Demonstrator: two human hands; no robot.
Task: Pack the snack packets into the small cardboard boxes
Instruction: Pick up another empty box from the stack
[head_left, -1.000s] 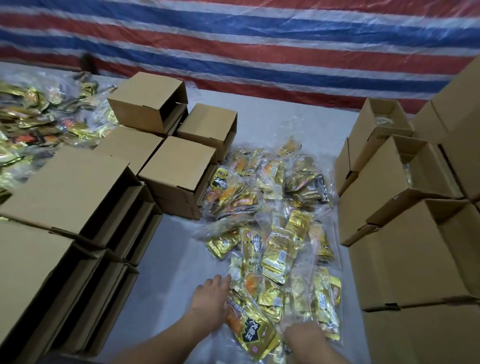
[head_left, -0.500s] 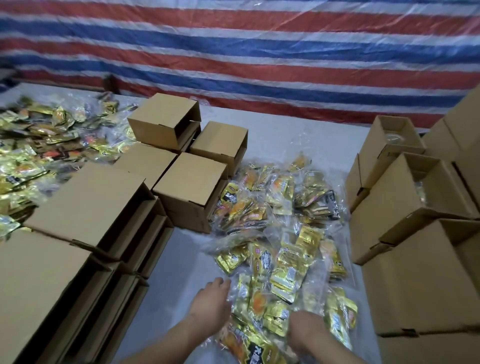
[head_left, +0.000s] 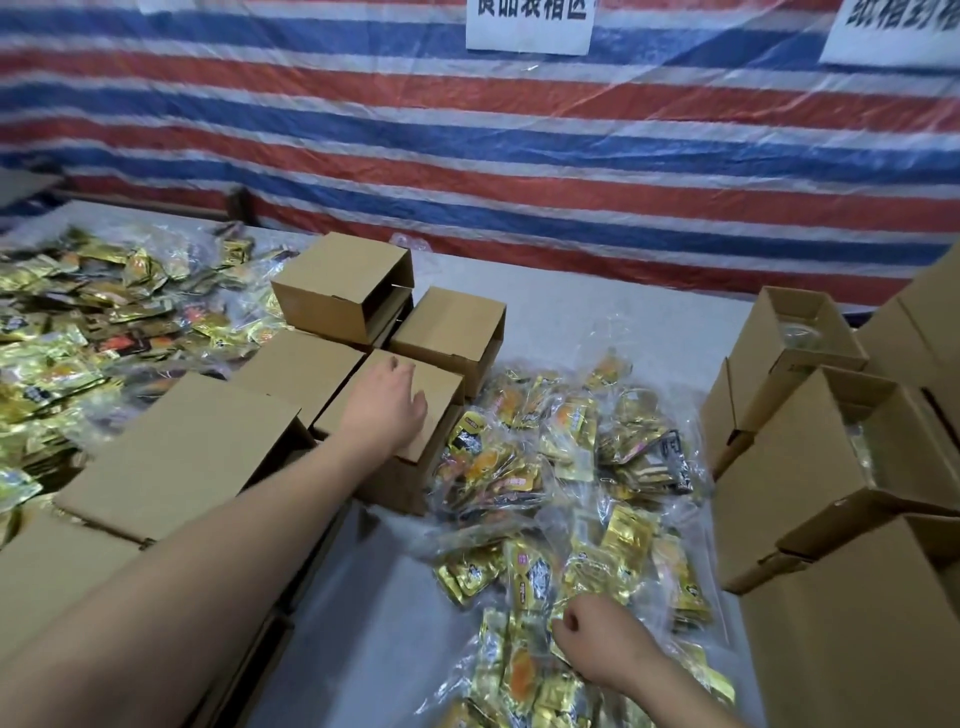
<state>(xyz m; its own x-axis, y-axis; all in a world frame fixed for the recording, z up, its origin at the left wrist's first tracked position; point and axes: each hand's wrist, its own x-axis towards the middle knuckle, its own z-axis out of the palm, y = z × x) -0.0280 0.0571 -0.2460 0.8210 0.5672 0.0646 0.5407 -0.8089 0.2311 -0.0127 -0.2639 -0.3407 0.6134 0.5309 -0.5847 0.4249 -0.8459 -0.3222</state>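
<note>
Two heaps of gold snack packets (head_left: 566, 467) lie on the bench (head_left: 363, 597), between cardboard boxes. One left hand (head_left: 387, 405) rests relaxed fingers on a small box (head_left: 436, 384); right hand (head_left: 597, 644) fingers pinch packets.

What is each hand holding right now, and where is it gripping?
The left hand rests on top of a small cardboard box; no grip is visible. The right hand is curled among the snack packets; its hold is unclear.

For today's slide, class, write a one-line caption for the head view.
Left hand rests on a small cardboard box while the right hand gathers snack packets on the table.
</note>
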